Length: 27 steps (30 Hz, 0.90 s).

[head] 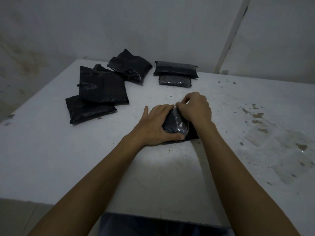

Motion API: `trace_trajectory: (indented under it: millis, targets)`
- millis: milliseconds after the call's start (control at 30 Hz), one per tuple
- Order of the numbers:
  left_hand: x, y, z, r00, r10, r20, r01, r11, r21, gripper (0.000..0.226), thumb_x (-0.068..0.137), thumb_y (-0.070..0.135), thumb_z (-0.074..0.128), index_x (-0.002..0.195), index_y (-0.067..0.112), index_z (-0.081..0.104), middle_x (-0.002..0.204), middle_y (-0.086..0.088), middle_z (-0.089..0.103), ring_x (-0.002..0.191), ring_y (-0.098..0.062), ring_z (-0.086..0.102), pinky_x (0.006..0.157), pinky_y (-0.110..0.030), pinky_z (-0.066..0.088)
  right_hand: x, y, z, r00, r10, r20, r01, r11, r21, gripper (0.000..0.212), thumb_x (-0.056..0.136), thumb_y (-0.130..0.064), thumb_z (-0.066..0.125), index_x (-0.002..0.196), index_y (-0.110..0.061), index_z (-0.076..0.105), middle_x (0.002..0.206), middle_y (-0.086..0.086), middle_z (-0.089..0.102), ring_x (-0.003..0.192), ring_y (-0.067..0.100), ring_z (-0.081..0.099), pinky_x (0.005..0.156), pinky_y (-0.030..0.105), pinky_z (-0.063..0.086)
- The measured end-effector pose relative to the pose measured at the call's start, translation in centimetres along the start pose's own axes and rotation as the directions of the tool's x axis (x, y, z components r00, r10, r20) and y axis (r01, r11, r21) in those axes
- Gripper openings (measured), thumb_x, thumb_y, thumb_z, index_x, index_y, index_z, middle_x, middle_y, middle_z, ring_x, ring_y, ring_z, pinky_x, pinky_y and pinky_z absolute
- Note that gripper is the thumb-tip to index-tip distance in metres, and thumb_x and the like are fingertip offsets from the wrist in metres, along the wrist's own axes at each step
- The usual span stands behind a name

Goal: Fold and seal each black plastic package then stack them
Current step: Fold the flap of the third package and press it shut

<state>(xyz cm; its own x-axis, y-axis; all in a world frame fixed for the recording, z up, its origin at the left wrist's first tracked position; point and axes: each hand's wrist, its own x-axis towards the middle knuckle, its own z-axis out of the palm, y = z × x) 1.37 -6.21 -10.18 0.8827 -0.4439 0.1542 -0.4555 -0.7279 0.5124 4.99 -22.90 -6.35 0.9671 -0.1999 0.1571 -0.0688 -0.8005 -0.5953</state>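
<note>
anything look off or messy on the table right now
Yes. The right side of the table carries brownish stains and a glossy patch that may be wet or old tape. The unfolded packages at far left lie in a loose overlapping heap, unlike the neat folded pair.

Left grip point(159, 123) clamping, right grip point(194, 108) pinching

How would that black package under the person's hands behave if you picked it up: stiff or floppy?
Probably floppy: the package bulges softly under the left hand, and its plastic wrinkles. Likely a bit slippery, since the film shines. It lies flat on the table, so it should not roll.
</note>
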Motion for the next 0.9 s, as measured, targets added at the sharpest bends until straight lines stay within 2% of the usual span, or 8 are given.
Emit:
trace_trajectory:
  millis: [133, 200, 300, 467, 567, 633, 767, 900]
  targets:
    - [0.0, 0.0, 0.0, 1.0, -0.008, 0.008, 0.008, 1.0, 0.015, 0.112, 0.073, 0.084, 0.059, 0.16, 0.025, 0.023, 0.162, 0.005, 0.032, 0.149, -0.015, 0.028, 0.127, -0.059, 0.0, 1.4, 0.5, -0.1, 0.995, 0.069, 0.071, -0.079, 0.986, 0.15, 0.018, 0.087, -0.024, 0.076, 0.084, -0.006, 0.076, 0.09, 0.011, 0.072, 0.085, 0.025, 0.069, 0.076, 0.035, 0.057]
    - [0.0, 0.0, -0.1, 1.0, -0.01, 0.011, 0.009, 1.0, 0.014, 0.111, 0.074, 0.084, 0.061, 0.16, 0.026, 0.023, 0.162, 0.005, 0.032, 0.149, -0.015, 0.028, 0.127, -0.06, 0.0, 1.6, 0.9, -0.2, 0.985, 0.115, 0.125, -0.143, 0.96, 0.24, 0.023, 0.086, -0.026, 0.08, 0.085, -0.003, 0.077, 0.09, 0.01, 0.074, 0.084, 0.023, 0.069, 0.076, 0.033, 0.057]
    - [0.0, 0.0, 0.0, 1.0, -0.012, 0.016, 0.011, 1.0, 0.027, 0.111, 0.074, 0.085, 0.06, 0.161, 0.026, 0.022, 0.163, 0.004, 0.03, 0.15, -0.016, 0.027, 0.127, -0.06, 0.001, 2.0, 1.7, -0.2, 0.964, 0.175, 0.199, -0.233, 0.916, 0.326, 0.027, 0.084, -0.032, 0.083, 0.087, -0.005, 0.079, 0.093, 0.011, 0.075, 0.088, 0.026, 0.071, 0.084, 0.04, 0.061]
    - [0.0, 0.0, -0.1, 1.0, -0.016, 0.016, 0.016, 0.999, 0.028, 0.115, 0.071, 0.088, 0.058, 0.161, 0.026, 0.022, 0.164, 0.005, 0.029, 0.15, -0.014, 0.025, 0.126, -0.06, 0.002, 2.2, 2.2, -0.6, 0.95, 0.193, 0.245, -0.277, 0.884, 0.376, 0.027, 0.084, -0.031, 0.084, 0.083, -0.005, 0.076, 0.079, 0.012, 0.073, 0.067, 0.023, 0.064, 0.064, 0.034, 0.052]
    - [0.1, -0.1, -0.1, 1.0, -0.017, 0.018, 0.016, 0.999, 0.037, 0.118, 0.068, 0.092, 0.053, 0.16, 0.026, 0.023, 0.163, 0.006, 0.03, 0.149, -0.013, 0.026, 0.126, -0.061, 0.004, 2.1, 2.6, -0.8, 0.952, 0.196, 0.235, -0.277, 0.879, 0.388, 0.023, 0.085, -0.026, 0.084, 0.076, -0.007, 0.073, 0.068, 0.008, 0.068, 0.059, 0.019, 0.06, 0.062, 0.032, 0.05]
    - [0.1, 0.0, -0.1, 1.0, -0.014, 0.015, 0.013, 0.999, 0.043, 0.116, 0.071, 0.09, 0.059, 0.16, 0.025, 0.023, 0.163, 0.006, 0.031, 0.148, -0.014, 0.027, 0.126, -0.061, 0.005, 1.7, 2.8, -0.9, 0.959, 0.186, 0.213, -0.261, 0.872, 0.414, 0.026, 0.088, -0.027, 0.082, 0.073, -0.008, 0.071, 0.065, 0.007, 0.068, 0.056, 0.017, 0.06, 0.062, 0.031, 0.05]
    - [0.1, -0.1, 0.0, 1.0, -0.006, 0.001, 0.006, 0.999, 0.041, 0.11, 0.075, 0.086, 0.061, 0.16, 0.027, 0.024, 0.162, 0.006, 0.031, 0.148, -0.014, 0.028, 0.126, -0.061, 0.005, 0.6, 2.6, -1.1, 0.977, 0.125, 0.174, -0.189, 0.884, 0.428, 0.033, 0.082, -0.043, 0.084, 0.077, -0.012, 0.073, 0.081, 0.007, 0.074, 0.073, 0.019, 0.07, 0.068, 0.034, 0.057]
    - [0.0, 0.1, -0.1, 1.0, -0.012, 0.0, 0.012, 0.999, 0.047, 0.108, 0.077, 0.083, 0.063, 0.16, 0.026, 0.024, 0.163, 0.006, 0.031, 0.149, -0.015, 0.027, 0.126, -0.061, 0.004, 0.3, 2.9, -1.2, 0.977, 0.146, 0.155, -0.195, 0.904, 0.38, 0.02, 0.082, -0.031, 0.086, 0.073, -0.019, 0.072, 0.089, 0.009, 0.075, 0.088, 0.026, 0.073, 0.084, 0.043, 0.062]
